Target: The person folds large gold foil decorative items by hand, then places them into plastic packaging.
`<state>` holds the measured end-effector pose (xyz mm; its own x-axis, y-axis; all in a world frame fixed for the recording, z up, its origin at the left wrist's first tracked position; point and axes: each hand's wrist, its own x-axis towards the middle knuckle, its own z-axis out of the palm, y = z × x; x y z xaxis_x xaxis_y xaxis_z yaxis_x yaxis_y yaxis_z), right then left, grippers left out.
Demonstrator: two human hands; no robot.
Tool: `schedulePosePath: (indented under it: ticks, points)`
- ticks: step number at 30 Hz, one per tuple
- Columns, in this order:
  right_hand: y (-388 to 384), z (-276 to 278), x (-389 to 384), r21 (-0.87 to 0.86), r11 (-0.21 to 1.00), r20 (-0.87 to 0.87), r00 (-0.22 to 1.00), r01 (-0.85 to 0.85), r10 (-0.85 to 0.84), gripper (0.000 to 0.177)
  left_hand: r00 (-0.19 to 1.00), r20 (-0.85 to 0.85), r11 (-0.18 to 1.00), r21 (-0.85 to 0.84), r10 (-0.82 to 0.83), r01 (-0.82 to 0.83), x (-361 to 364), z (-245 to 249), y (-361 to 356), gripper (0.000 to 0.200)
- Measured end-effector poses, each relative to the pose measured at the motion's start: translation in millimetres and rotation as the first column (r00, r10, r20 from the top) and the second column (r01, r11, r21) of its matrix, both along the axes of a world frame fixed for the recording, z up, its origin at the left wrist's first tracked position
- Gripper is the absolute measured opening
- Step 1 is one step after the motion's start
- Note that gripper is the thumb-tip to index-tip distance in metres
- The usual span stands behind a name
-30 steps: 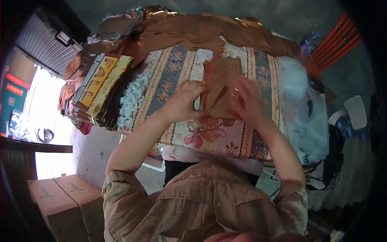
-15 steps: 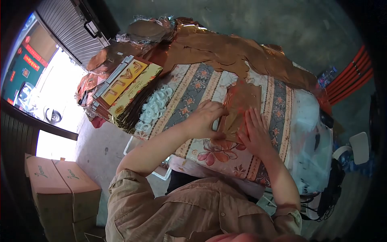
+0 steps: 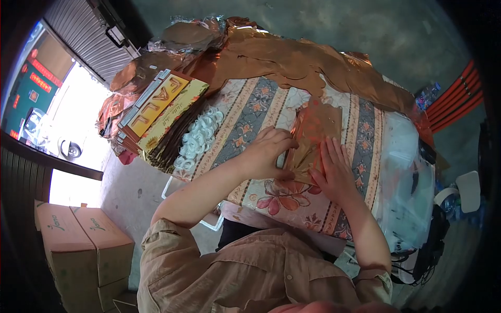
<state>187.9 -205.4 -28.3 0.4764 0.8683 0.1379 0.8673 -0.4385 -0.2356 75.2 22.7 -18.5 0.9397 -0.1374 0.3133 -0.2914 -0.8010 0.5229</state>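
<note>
A flattened brown metallic foil piece (image 3: 313, 135) lies lengthwise on the patterned tablecloth in front of me, creased toward its near end. My left hand (image 3: 269, 154) rests at its left edge, fingers bent and thumb spread apart from them, the tips touching the foil. From the right, my right hand (image 3: 335, 169) lies flat over the near right part, its fingers stretched out and its thumb pointing inward. Part of the foil is hidden under both hands.
Left on the table are a stack of printed "FALL" cards (image 3: 162, 107) and a heap of white rings (image 3: 198, 138). Brown foil sheets (image 3: 282, 60) spread along the far edge. Clear plastic bags (image 3: 402, 182) lie right. Cardboard boxes (image 3: 83, 235) stand on the floor.
My right hand shifts very slightly on the foil, and the view moves a little. The left hand keeps its place at the foil's edge.
</note>
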Motion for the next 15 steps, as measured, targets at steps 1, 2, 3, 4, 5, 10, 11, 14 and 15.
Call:
schedulePosePath:
  ticks: [1, 2, 3, 4, 5, 10, 11, 14, 15]
  points:
    - [-1.5, -0.4, -0.3, -0.005, 1.000, 0.000, 1.000, 0.007, -0.007, 0.073, 1.000, 0.000, 1.000, -0.005, -0.007, 0.007, 0.2, -0.4, -1.4, 0.063]
    - [-1.2, -1.6, -0.1, -0.001, 1.000, 0.013, 1.000, 0.003, -0.003, 0.073, 1.000, 0.000, 1.000, -0.002, -0.003, 0.003, 0.0, 0.1, -1.4, 0.063]
    - [0.0, -2.4, 0.5, 0.007, 1.000, 0.026, 1.000, -0.004, 0.003, 0.073, 1.000, 0.000, 1.000, 0.006, 0.005, -0.005, 0.0, 1.3, -0.8, 0.063]
    - [0.5, -2.7, 0.6, 0.010, 1.000, 0.031, 1.000, -0.006, 0.006, 0.073, 1.000, 0.004, 1.000, 0.009, 0.008, -0.008, 0.0, 1.7, -0.2, 0.063]
    - [0.2, -3.1, -0.2, 0.009, 1.000, 0.025, 1.000, -0.005, 0.004, 0.073, 1.000, -0.002, 1.000, -0.005, 0.003, -0.003, -0.4, 1.0, 0.0, 0.063]
    - [0.9, -1.9, -0.8, 0.009, 1.000, 0.026, 1.000, -0.002, 0.002, 0.074, 0.999, -0.036, 1.000, -0.007, -0.003, 0.003, -0.6, 2.3, -0.2, 0.064]
    - [0.9, -1.1, -0.9, 0.002, 1.000, 0.015, 1.000, 0.001, -0.001, 0.074, 0.999, -0.034, 1.000, -0.004, -0.003, 0.003, -0.6, 2.4, -0.3, 0.064]
    - [-0.3, -1.7, -0.2, 0.002, 1.000, 0.010, 1.000, 0.008, -0.008, 0.074, 1.000, -0.010, 1.000, -0.003, -0.008, 0.008, 1.6, -2.2, -0.3, 0.064]
    - [0.0, -2.6, -0.3, 0.017, 1.000, 0.017, 1.000, 0.003, -0.003, 0.074, 1.000, 0.012, 1.000, 0.003, -0.004, 0.004, 1.7, -3.2, 0.3, 0.065]
